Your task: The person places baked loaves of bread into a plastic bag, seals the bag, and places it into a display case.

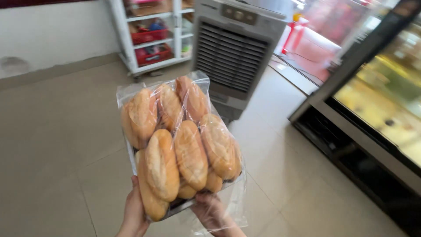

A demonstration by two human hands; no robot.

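Both hands carry a clear bag of bread rolls (pixel 177 147) over the tiled floor (pixel 57 145), the left hand (pixel 133 210) in a closed grip on its near left corner and the right hand (pixel 212 213) in a closed grip on its near underside. Straight ahead, just beyond the bag, stands a grey air cooler (pixel 234 52); a white shelf unit (pixel 151 35) is far left and a glass display case (pixel 377 109) lines the right.

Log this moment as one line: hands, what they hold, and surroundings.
left hand: grips bag's lower left | right hand: supports bag from below | bag of bread rolls: clear plastic, held up | ahead: air cooler, tiled floor
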